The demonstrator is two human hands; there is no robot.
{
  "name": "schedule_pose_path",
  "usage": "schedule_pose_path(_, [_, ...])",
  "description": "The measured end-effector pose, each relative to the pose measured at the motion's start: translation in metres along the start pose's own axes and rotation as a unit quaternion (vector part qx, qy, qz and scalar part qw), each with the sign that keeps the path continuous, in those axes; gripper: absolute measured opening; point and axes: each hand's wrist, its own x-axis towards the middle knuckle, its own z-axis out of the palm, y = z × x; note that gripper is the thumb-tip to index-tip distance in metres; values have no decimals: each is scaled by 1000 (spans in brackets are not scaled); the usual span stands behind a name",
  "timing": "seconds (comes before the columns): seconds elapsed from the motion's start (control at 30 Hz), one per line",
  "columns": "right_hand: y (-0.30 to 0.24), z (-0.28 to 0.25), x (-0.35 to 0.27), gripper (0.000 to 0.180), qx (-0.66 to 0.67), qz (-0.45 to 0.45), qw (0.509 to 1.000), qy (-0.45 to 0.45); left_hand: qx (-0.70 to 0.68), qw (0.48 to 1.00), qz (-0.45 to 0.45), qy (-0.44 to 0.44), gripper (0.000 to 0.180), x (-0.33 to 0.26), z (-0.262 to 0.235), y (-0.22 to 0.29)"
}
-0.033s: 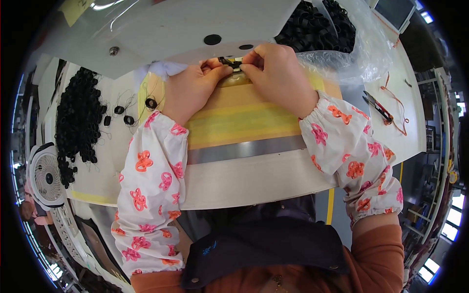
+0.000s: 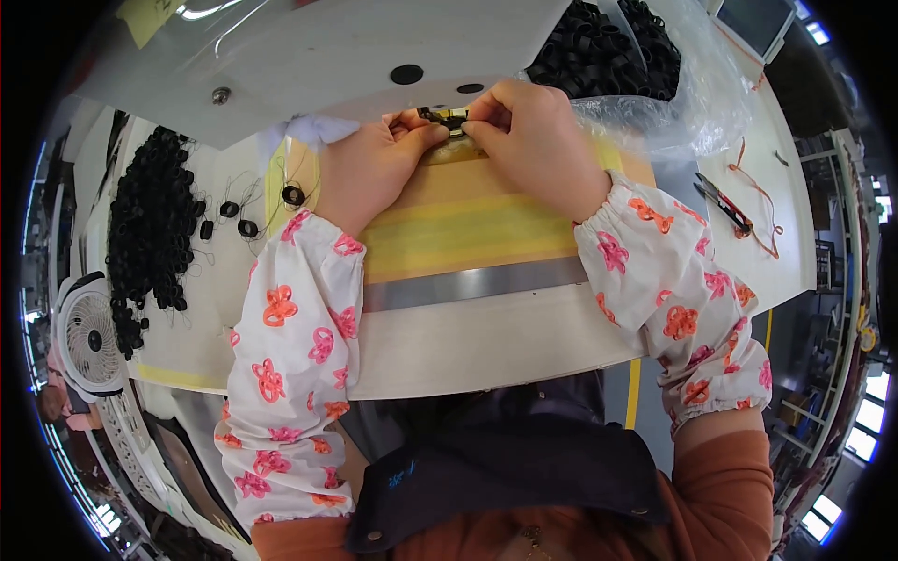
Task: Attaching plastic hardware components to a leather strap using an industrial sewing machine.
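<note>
Black band [image 2: 456,123] at the machine's [image 2: 327,65] near edge

The left hand [image 2: 369,171] and right hand [image 2: 543,148] each pinch it, grip thumb-to-finger; a black heap [image 2: 150,224] lies left on the counter [image 2: 468,360].

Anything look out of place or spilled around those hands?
Nothing plainly spilled or damaged. Slightly untidy: a few black loops lie apart from the black pile, left of the left hand, with loose threads straggling from them.
</note>
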Motion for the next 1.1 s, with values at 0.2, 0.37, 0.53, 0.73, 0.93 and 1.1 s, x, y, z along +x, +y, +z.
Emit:
schedule_pose_path(0.2, [-2,1,-1,10,1,4,1000,10,21,1000,21,4,32,5,1,-9])
schedule_pose_path(0.37, [3,-3,-5,12,40,-2,999,12,116,985,109,68,23,-6,1,-9])
schedule_pose_path(0.53, [-9,-3,-15,18,41,41,998,18,153,948,274,52,12,-52,8,-3])
schedule_pose_path(0.73, [-11,-16,-17,22,273,238,921,-140,94,931,351,-19,13,-50,0,2])
schedule_pose_path(0.93, [-28,-4,-33,13,139,27,982,-126,-18,950,301,78,13,-28,-4,0])
schedule_pose_path(1.1, [-41,-11,-43,12,174,-25,941,-289,-18,954,289,-78,18,-24,-7,-5])
